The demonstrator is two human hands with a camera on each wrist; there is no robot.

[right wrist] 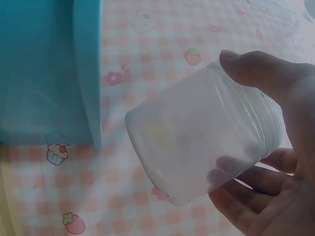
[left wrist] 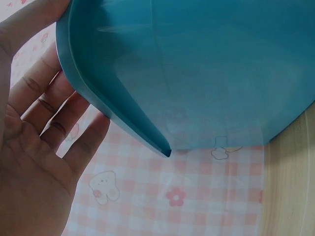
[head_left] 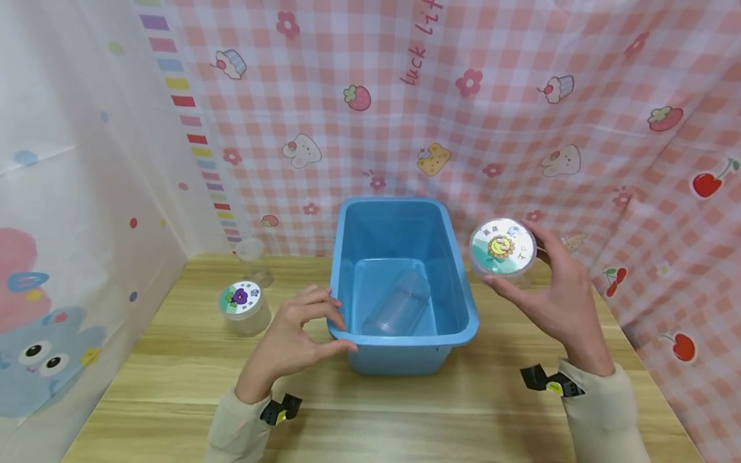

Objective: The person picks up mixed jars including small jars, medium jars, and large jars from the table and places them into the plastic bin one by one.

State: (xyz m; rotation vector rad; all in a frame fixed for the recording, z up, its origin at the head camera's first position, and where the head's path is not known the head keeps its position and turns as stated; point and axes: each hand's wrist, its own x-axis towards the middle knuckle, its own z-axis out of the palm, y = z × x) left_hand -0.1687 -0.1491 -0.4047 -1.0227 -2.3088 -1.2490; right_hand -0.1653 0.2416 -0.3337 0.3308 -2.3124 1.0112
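Note:
My right hand [head_left: 561,292] grips a clear plastic jar [right wrist: 187,132] near its lid [head_left: 502,247], thumb on one side and fingers on the other. A sunflower picture decorates that lid. The jar is held up, tilted, just right of a blue plastic bin [head_left: 396,360]. At the bin's near left corner, my left hand [head_left: 298,331] holds the rim [left wrist: 88,88] between thumb and fingers. Inside the bin a clear container [head_left: 401,305] lies on its side.
Left of the bin, a clear jar with a purple-flower lid [head_left: 240,299] stands on the wooden table [head_left: 173,386]. Behind it is another transparent container [head_left: 251,254], hard to make out. A pink checked cloth [head_left: 376,128] hangs behind the bin and a white sheet [head_left: 75,161] at left.

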